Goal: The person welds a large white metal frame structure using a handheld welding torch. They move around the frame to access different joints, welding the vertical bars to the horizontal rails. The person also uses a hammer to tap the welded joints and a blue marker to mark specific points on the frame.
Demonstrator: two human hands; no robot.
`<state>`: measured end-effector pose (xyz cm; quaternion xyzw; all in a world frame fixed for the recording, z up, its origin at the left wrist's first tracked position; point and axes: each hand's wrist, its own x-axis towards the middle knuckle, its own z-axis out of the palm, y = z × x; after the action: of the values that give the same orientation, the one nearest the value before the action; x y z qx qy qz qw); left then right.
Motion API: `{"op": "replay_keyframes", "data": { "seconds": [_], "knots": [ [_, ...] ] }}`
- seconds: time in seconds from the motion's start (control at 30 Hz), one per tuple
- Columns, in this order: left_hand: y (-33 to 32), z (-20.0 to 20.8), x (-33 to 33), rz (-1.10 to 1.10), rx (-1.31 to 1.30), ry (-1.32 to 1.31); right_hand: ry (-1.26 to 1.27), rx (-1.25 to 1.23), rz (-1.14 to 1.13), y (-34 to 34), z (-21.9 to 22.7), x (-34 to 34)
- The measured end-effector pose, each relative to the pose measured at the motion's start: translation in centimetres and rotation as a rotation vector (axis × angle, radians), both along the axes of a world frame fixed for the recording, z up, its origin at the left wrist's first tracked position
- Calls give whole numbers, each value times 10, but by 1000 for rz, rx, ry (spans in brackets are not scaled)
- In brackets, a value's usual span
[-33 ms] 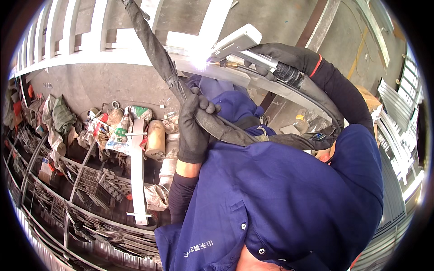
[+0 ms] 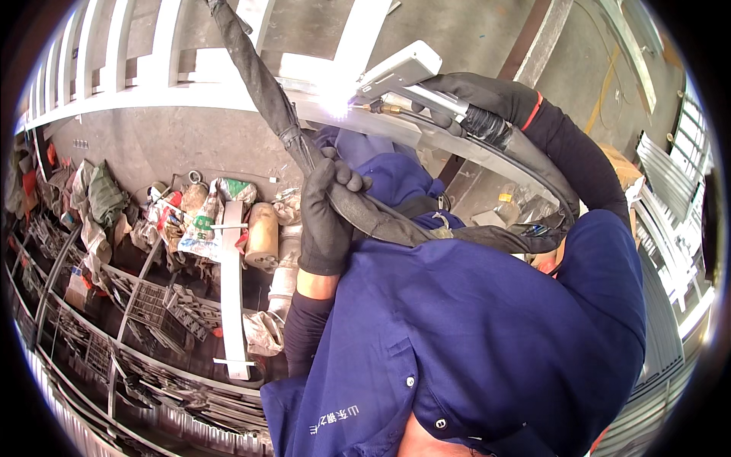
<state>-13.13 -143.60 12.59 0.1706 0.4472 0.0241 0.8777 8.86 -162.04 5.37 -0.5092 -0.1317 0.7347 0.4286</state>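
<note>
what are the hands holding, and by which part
The right hand holds the welding torch by its handle, behind the pale head. The left hand grips the dark sheathed hose partway along its length.

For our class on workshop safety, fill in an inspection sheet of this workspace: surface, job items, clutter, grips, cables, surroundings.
Surface: grey floor beneath a white slatted metal frame.
Job items: torch at the frame; bright glare hides the exact contact point.
Clutter: tan cylinder, long white bar and assorted bags lie left of the person.
Grips: left grip, gloved, closed around a dark sleeved hose; right grip, gloved, holds the torch handle.
Cables: hose runs from the upper left past the blue shirt, looping right towards the torch.
Surroundings: racks on the left, stacked metal lengths on the right.
</note>
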Motion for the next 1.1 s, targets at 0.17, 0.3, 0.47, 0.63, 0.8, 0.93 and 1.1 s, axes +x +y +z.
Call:
{"op": "replay_keyframes", "data": {
  "seconds": [0.17, 0.3, 0.47, 0.63, 0.8, 0.93, 1.1],
  "knots": [
    [-5, 0, 2, -20, 9, 9, -110, 81, 53, -8, 0, 0],
    [-7, -2, 0, -43, 47, 8, 11, -45, 45, -4, 13, 2],
    [-10, 1, 3, -55, 57, 10, -274, 241, 27, -15, 7, -2],
    [-13, 0, 4, -61, 44, 0, 17, 17, -51, -17, 11, -3],
    [-12, -1, 4, -87, 35, -1, -141, 51, -101, -20, 27, -12],
    [-3, -2, 0, -108, 11, -37, -163, -52, -476, -37, 54, -15],
    [17, -3, -11, -167, 29, -21, -35, -29, -753, -46, 108, 7]
  ]
}}
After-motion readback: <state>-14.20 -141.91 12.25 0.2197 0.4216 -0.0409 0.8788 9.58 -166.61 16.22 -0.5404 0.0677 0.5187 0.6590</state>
